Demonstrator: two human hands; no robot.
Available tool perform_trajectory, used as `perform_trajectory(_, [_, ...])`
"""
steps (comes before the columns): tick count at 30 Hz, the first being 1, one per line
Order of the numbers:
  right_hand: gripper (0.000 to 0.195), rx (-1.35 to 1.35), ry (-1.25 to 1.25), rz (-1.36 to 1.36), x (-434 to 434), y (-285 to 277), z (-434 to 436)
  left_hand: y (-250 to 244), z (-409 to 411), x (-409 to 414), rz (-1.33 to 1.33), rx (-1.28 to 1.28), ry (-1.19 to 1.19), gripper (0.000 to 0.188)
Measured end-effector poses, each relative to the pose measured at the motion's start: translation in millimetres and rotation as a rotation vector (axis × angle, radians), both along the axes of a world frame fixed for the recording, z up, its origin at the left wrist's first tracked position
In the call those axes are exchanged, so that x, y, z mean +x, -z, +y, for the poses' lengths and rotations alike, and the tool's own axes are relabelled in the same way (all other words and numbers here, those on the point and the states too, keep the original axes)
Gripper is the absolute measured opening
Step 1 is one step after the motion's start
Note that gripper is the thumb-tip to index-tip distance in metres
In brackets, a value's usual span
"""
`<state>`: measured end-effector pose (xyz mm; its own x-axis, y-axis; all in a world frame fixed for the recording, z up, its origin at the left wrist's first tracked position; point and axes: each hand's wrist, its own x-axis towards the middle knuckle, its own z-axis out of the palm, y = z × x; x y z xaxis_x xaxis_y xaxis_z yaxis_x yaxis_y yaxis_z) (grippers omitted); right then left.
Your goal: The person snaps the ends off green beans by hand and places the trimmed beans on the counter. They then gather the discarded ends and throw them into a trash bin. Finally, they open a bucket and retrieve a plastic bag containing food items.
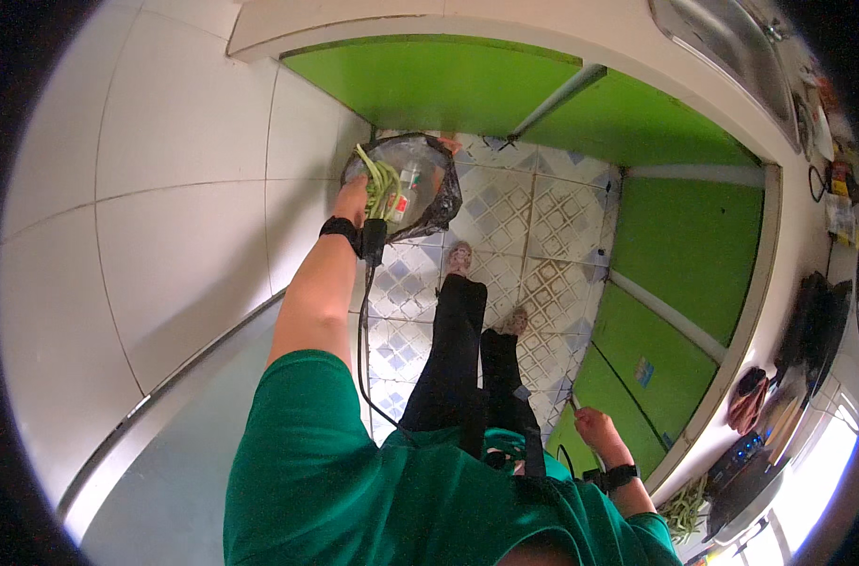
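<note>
My left hand (353, 198) is stretched out over a waste bin (452, 197) lined with a black plastic bag. It grips a bunch of long green vegetable stalks (381, 185), which hang over the bin's opening. Inside the bin lies a clear plastic bottle (409, 178) beside a piece with a red and white label (399, 206). My right hand (595, 428) is low at my right side, near the green cabinet doors. Its fingers are curled around a thin, light-coloured object (576, 402), only the tip of which shows; its kind is unclear.
Green cabinets (691, 240) line the far and right sides under a pale countertop (769, 283). A metal sink (733, 64) sits at upper right. More green stalks (684, 509) lie near a dark cooking hob (737, 456). A tiled wall (181, 127) rises at left, above the patterned floor (496, 191).
</note>
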<state>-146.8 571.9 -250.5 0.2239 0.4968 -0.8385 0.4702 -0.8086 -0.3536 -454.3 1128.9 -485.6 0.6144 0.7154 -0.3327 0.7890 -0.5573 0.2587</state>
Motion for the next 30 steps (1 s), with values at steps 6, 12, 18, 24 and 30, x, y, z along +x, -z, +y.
perform_trajectory(6, [0.019, 0.026, -0.07, -0.026, 21.4, -2.0, -2.8, 13.8, -21.9, -11.7, -0.599, -0.319, -0.606, 0.025])
perform_trajectory(12, [0.018, 0.124, -0.081, -0.072, 52.0, 14.4, -29.5, -104.0, -80.5, 28.0, -0.857, -0.546, -1.108, 0.018])
perform_trajectory(18, [0.02, 0.243, -0.052, -0.077, 81.4, 17.0, -52.2, -171.8, -159.4, 3.1, -0.858, -0.456, -0.863, 0.025])
perform_trajectory(24, [0.02, 0.381, -0.113, -0.075, 92.6, 3.9, -62.5, -179.9, -231.7, -46.2, -0.652, -0.817, -0.912, 0.03])
perform_trajectory(30, [0.021, 0.327, -0.071, -0.046, 96.2, -10.5, -83.4, -195.4, -303.9, -72.4, -0.708, -1.017, -1.038, 0.025])
